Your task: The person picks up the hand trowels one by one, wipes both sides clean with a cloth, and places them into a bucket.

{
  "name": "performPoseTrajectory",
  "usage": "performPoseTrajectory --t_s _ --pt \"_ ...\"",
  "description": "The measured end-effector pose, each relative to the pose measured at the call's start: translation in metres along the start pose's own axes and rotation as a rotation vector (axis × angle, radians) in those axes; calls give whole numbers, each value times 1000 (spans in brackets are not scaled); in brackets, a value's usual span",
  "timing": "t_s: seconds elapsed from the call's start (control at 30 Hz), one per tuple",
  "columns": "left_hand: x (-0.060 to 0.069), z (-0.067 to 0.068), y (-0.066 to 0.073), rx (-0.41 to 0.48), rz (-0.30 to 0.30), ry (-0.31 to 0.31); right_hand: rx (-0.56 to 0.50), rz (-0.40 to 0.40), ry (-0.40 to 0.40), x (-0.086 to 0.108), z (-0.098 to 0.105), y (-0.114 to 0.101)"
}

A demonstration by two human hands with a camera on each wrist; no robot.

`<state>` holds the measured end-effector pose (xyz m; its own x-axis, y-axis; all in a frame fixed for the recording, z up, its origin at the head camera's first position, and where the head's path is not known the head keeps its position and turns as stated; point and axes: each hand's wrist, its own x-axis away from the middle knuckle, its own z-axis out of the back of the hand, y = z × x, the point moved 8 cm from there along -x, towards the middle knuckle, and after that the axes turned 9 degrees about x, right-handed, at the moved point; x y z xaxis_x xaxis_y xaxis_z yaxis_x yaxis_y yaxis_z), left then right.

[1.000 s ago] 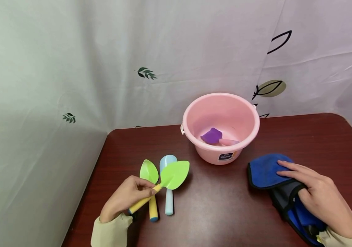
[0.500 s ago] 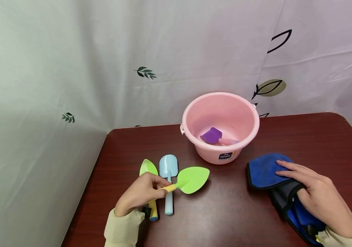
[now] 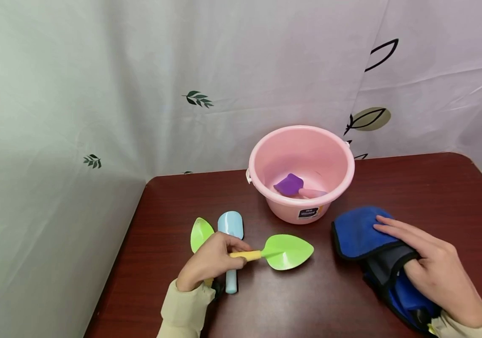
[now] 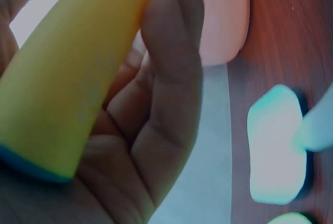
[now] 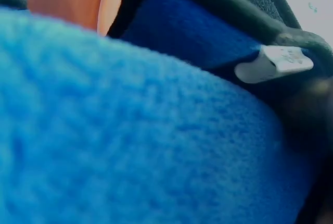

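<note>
My left hand (image 3: pixel 215 260) pinches the yellow handle of a green toy trowel (image 3: pixel 288 252) between thumb and fingers. Its leaf-shaped blade points right, in front of the bucket. The handle (image 4: pixel 78 73) with its blue end fills much of the left wrist view. Beneath this hand lie a light blue scoop (image 3: pixel 230 223) and a second green trowel (image 3: pixel 201 232), each partly covered. On the right, my right hand (image 3: pixel 439 263) holds a folded blue fleece cloth (image 3: pixel 361 232) with black edging, fingers on top and thumb under the fold. Blue fabric (image 5: pixel 130 130) hides that hand's grip in the right wrist view.
A pink bucket (image 3: pixel 300 213) with white handle mounts stands at the back of the dark red table (image 3: pixel 291 305). Inside it lies a purple trowel (image 3: pixel 289 184) with a pink handle. A pale curtain (image 3: pixel 224 56) with leaf prints hangs behind and at the left.
My left hand has carried the green trowel to the right over the light blue scoop, and its blade has swung from up-right to nearly level. The blue cloth has shifted slightly left.
</note>
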<state>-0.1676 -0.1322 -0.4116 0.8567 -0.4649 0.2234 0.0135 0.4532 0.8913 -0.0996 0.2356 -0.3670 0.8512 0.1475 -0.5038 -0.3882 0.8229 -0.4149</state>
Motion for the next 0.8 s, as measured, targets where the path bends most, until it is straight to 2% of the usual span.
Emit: performPoseTrajectory --t_s 0.17,0.33,0.47,0.57,0.8 --pt "-5 -5 3 14 -16 31 -42 7 25 -3 2 -8" --pt "-9 -12 7 1 -50 34 -61 -19 25 -8 5 -15" --pt "-12 -19 8 4 -56 34 -79 32 95 -10 9 -28" --pt "-15 -26 9 14 -57 24 -80 74 136 -10 10 -39" --pt "-19 -41 16 60 -50 -27 -129 99 157 -12 4 -65"
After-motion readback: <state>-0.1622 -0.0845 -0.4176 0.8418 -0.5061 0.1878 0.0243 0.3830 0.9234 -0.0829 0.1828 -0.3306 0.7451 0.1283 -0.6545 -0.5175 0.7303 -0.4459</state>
